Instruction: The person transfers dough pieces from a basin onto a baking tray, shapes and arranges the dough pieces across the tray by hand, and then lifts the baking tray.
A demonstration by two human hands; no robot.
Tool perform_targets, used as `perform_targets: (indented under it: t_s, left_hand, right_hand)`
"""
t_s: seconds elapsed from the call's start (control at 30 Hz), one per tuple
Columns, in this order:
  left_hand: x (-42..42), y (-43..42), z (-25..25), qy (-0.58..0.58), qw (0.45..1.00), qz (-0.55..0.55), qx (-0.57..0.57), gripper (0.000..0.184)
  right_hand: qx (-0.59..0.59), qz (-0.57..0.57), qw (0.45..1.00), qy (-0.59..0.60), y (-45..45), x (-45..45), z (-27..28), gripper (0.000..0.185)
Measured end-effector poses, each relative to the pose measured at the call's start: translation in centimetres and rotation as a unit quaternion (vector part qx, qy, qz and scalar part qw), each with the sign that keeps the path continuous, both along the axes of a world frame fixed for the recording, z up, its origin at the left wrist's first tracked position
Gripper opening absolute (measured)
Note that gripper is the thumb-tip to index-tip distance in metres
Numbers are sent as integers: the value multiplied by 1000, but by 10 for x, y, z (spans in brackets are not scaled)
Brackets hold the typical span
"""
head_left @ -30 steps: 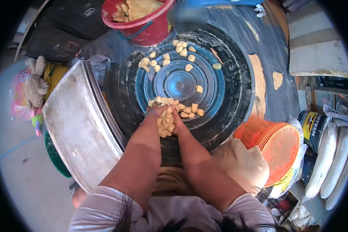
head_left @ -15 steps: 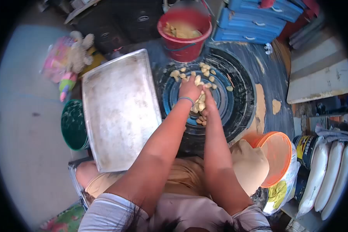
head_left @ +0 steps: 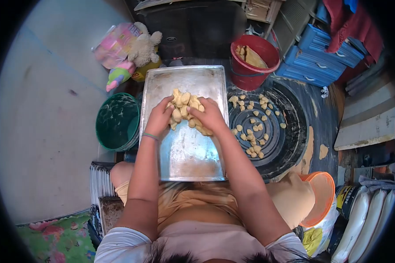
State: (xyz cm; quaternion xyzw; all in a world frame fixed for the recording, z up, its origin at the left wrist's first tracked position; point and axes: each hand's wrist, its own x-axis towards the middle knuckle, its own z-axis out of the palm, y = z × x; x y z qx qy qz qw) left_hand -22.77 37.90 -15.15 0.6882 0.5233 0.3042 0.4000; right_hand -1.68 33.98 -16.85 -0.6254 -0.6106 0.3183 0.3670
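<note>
A person's two bare hands, left (head_left: 161,115) and right (head_left: 210,116), cup a clump of pale dough lumps (head_left: 183,111) from either side, fingers half curled and thumbs turned inward, the clump gripped between them over the far half of a metal tray; whether it rests on the tray or is lifted just clear of it cannot be told. Blue drawers (head_left: 305,65) stand at the far right of the room, a red cloth (head_left: 360,26) hanging over them. A round black basin (head_left: 290,147) with a ringed floor sits to the right, its left side behind the edge of the tray (head_left: 191,160), a scuffed rectangle reaching toward the person's lap. Beyond the basin is a red bucket (head_left: 250,82) with a mass of dough (head_left: 254,58) inside; a green bucket (head_left: 134,131) stands just left of the tray, and an orange bucket (head_left: 324,199) at near right, beside the person's knee. A plush toy (head_left: 143,51) lies at far left. Loose dough pieces (head_left: 257,149) dot the basin's floor, singly and in small clusters, and a thin greenish band (head_left: 151,136) circles the left wrist
</note>
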Motion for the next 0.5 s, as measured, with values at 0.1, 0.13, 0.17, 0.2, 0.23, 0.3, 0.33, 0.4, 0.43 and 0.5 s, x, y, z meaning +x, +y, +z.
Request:
perform_targets:
  t_s: [0.1,0.13,0.17,0.2,0.23,0.3,0.33,0.4,0.43,0.5]
  left_hand:
    - [-39,20,-13,15,998,-23,50,36]
    - [-45,30,-19,30,997,-14,66,36]
    - [-50,39,-24,45,996,-4,83,37]
    - [-53,47,-25,60,993,6,99,38]
    - [-51,52,-16,46,997,25,65,40]
    - [-57,74,-34,-25,996,26,77,45]
    - [-59,87,-44,-80,996,31,39,45]
    - [-65,109,-57,-190,980,41,-37,43]
    - [-63,115,-46,-140,989,53,-4,42]
    - [-56,122,-26,-35,995,77,57,41]
  right_hand:
    - [54,11,998,22,18,-2,-6,63]
    - [40,-14,998,51,25,-4,-5,75]
    - [91,7,996,11,36,-2,-6,80]
    - [143,27,989,-29,47,-2,-8,84]
    - [129,49,985,-99,53,-10,3,86]
    - [99,91,962,-238,65,-28,23,90]
    - [76,114,961,-240,75,-38,25,88]
    - [28,158,957,-242,93,-58,27,83]
    - [-44,207,930,-299,99,-66,42,72]
    - [-75,273,917,-280,117,-70,40,60]
